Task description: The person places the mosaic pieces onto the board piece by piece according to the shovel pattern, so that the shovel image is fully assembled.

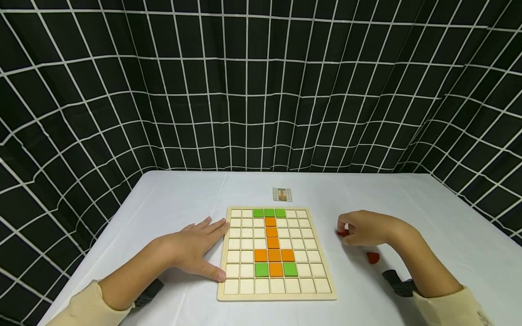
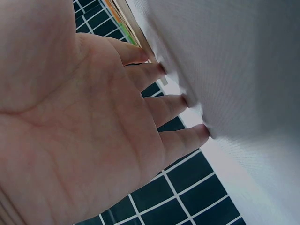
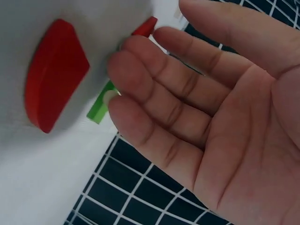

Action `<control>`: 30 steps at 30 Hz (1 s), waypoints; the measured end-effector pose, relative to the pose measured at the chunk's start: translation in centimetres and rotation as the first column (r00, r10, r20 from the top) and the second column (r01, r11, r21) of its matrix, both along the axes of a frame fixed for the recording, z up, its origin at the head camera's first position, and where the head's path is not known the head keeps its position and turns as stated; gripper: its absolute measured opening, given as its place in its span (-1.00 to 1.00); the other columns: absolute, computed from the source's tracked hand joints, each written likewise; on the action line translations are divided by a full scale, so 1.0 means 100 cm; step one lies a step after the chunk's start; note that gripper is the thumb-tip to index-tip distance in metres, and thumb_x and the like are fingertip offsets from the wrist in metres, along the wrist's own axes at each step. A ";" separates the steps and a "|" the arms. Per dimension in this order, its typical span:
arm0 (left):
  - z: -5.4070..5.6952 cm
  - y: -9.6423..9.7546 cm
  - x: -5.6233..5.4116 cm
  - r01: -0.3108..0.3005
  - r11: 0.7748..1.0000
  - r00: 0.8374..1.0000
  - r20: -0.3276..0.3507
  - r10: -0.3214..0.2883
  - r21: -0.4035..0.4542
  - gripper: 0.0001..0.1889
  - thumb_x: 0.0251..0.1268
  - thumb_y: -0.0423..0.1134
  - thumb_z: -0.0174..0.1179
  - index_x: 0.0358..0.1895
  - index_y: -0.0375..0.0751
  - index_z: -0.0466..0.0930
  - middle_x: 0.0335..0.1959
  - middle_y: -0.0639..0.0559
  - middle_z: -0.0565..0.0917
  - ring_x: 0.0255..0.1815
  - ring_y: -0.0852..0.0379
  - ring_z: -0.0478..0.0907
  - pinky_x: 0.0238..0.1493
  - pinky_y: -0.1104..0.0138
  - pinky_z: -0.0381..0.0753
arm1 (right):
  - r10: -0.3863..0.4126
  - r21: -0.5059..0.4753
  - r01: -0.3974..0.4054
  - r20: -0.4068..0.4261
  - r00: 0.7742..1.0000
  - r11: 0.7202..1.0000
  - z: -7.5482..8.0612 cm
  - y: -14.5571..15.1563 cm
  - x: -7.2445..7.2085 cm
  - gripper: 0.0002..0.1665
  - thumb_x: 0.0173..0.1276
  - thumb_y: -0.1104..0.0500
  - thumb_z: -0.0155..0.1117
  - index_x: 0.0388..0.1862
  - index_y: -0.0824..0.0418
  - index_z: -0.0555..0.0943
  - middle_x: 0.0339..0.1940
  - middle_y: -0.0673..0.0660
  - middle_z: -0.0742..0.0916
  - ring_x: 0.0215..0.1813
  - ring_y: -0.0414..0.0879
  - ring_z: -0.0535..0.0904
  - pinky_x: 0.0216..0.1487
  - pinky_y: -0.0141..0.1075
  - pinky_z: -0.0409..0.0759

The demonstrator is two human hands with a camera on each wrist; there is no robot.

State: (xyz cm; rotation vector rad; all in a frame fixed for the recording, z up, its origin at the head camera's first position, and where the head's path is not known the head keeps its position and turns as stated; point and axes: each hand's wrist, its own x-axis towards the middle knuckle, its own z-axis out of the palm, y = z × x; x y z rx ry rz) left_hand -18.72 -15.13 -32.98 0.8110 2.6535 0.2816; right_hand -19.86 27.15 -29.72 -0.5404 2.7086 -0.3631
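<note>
A wooden grid board (image 1: pixel 279 297) lies on the table, with orange tiles (image 1: pixel 272 243) forming a column and short crossbar and green tiles (image 1: pixel 269 213) at the top and near the bottom. My left hand (image 1: pixel 193 249) is spread flat at its left edge, thumb and a fingertip touching the frame. On the right, my right hand (image 1: pixel 367 228) reaches down over a red piece (image 1: pixel 343 233), fingers bent around it, thumb apart from them in the right wrist view. Another red piece (image 3: pixel 55 77), wedge-shaped with a curved side, lies below that palm. A green piece (image 3: pixel 101 105) shows behind the fingertips.
A small card (image 1: pixel 282 194) printed with a grid pattern lies behind the board. White cloth covers the table (image 1: pixel 183 190). A black curtain with white grid lines (image 1: pixel 261 90) surrounds it at the back and sides.
</note>
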 end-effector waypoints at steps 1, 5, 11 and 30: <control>0.000 0.000 0.000 -0.001 1.000 1.000 -0.001 0.001 0.001 0.29 -0.09 0.56 0.27 0.63 -0.12 -0.03 0.63 -0.02 0.01 0.61 -0.20 -0.14 0.49 -0.18 -0.04 | -0.010 -0.003 0.010 0.000 1.000 1.000 -0.001 0.000 -0.001 -0.78 0.27 0.23 0.41 -0.14 0.11 0.58 -0.53 0.00 0.48 -0.43 -0.15 0.40 -0.36 -0.25 0.38; 0.000 0.000 0.000 -0.002 1.000 1.000 0.000 0.002 0.000 0.29 -0.10 0.56 0.27 0.63 -0.11 -0.03 0.63 -0.01 0.00 0.61 -0.19 -0.15 0.49 -0.17 -0.04 | -0.026 -0.013 0.026 -0.010 1.000 1.000 -0.004 0.000 -0.002 -0.78 0.28 0.25 0.40 -0.11 0.13 0.60 -0.54 0.02 0.48 -0.45 -0.13 0.40 -0.38 -0.24 0.37; 0.000 0.001 0.001 -0.008 1.000 1.000 0.000 0.008 -0.007 0.29 -0.10 0.56 0.28 0.63 -0.11 -0.03 0.63 0.00 0.01 0.61 -0.18 -0.15 0.50 -0.16 -0.04 | 0.054 -0.027 -0.056 -0.067 0.996 0.998 -0.006 -0.002 -0.003 -0.81 0.23 0.34 0.41 -0.27 0.07 0.64 -0.49 -0.06 0.52 -0.35 -0.16 0.42 -0.31 -0.25 0.42; 0.000 0.000 0.001 -0.005 1.000 1.000 -0.007 0.005 -0.006 0.28 -0.09 0.55 0.28 0.63 -0.12 -0.02 0.63 -0.01 0.02 0.61 -0.20 -0.14 0.49 -0.17 -0.03 | -0.001 -0.020 0.000 -0.055 0.998 1.000 -0.009 -0.004 -0.002 -0.68 0.00 0.27 0.55 -0.33 0.14 0.57 -0.48 -0.02 0.53 -0.37 -0.13 0.42 -0.33 -0.23 0.43</control>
